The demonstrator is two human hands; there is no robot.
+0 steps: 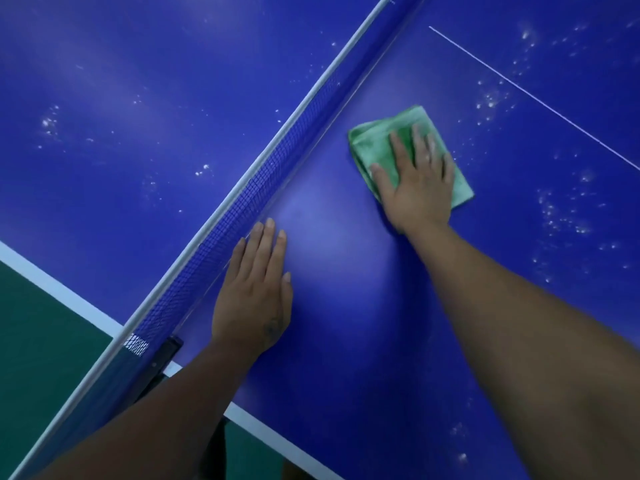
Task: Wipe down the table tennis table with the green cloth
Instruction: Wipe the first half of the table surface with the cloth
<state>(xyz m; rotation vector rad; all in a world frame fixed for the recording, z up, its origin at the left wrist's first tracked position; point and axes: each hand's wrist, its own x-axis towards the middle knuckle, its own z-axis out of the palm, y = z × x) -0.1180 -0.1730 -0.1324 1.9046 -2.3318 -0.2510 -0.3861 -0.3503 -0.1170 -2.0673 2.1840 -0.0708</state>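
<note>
Counter [104, 98]: smooth, glossy blue board on both sides of the net, with soft patches of glare; a white band [52, 282] along the edge at the net's near end.
Floor [41, 341]: flat, dull green, past the counter edge at the net's near end.
Net [242, 202]: fine blue mesh, stretched straight and upright on the counter, capped by a pale grey-white tape [277, 140].
Right hand [415, 188]: right of the net and a little apart from it; flat, fingers straight and spread, pressing down on the green cloth.
Left hand [252, 292]: just beside the net on the same side, nearer its post end; flat on bare counter, fingers straight and close together, holding nothing; small dark mark near the wrist, too blurred to read.
Green cloth [377, 143]: soft, fuzzy weave, folded to a rough rectangle with layered edges at the corner toward the net; on the counter right of the net, near but not touching it, partly under the right hand.
Clamp [162, 358]: black, blocky, at the net's near end, on the counter edge.
Centre line [536, 98]: thin, white, straight, right of the net, running away from it.
Specks [561, 216]: tiny, white, dusty clusters scattered on both sides of the net.
</note>
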